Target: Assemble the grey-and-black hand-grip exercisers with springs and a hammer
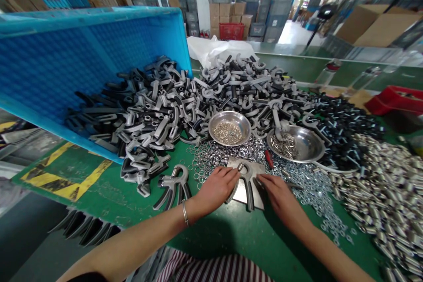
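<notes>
A grey and black hand gripper part lies on a small metal plate on the green table. My left hand rests on its left handle with fingers curled over it. My right hand presses on its right side, fingers bent; what they pinch is too small to make out. A finished hand gripper with a spring lies just left of my left hand. Small metal rings are strewn behind my hands.
A tipped blue crate spills a heap of grey and black handles. Two steel bowls hold small metal parts. A red-handled tool lies nearby. Black parts and metal springs pile up at the right.
</notes>
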The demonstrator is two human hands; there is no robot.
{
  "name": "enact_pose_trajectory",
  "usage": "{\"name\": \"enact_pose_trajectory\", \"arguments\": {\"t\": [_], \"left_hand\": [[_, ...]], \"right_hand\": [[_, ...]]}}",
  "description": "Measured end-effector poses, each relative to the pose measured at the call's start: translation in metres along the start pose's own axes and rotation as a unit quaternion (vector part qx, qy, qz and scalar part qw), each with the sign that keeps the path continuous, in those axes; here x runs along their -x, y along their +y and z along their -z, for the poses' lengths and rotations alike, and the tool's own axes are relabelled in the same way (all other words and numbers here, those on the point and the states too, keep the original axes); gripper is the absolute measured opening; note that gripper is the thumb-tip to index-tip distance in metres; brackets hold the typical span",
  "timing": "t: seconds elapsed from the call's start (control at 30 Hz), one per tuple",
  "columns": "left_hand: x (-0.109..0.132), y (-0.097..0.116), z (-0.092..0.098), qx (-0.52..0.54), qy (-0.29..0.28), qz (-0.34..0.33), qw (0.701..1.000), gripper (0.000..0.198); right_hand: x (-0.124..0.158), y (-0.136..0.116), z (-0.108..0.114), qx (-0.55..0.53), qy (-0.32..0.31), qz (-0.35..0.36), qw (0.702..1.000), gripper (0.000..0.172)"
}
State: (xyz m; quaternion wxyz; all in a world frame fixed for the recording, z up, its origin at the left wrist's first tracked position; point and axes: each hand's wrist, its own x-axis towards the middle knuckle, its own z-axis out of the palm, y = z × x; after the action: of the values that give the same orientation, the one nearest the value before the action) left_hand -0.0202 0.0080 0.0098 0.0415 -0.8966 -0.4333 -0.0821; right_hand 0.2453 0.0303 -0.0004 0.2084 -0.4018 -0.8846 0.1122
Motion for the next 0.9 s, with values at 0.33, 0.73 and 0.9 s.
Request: {"name": "enact_pose_trajectory", "arguments": {"t": [0.33, 0.73, 0.9], "left_hand": [[0.001, 0.001, -0.006, 0.004, 0.004, -0.025, 1.0, 0.042], [-0.019, -0.018, 0.003, 0.272, 0.03, 0.156, 0.949, 0.028], [-0.021, -0.03, -0.001, 0.238, -0.026, 0.159, 0.958, 0.016]], "right_hand": [[0.128, 0.024, 0.037, 0.131, -0.054, -0.136, 0.981, 0.042], [0.087, -0.013, 0.078, -0.218, -0.116, -0.305, 0.92, 0.037], [0.048, -0.044, 0.078, -0.235, -0.139, -0.298, 0.915, 0.045]]}}
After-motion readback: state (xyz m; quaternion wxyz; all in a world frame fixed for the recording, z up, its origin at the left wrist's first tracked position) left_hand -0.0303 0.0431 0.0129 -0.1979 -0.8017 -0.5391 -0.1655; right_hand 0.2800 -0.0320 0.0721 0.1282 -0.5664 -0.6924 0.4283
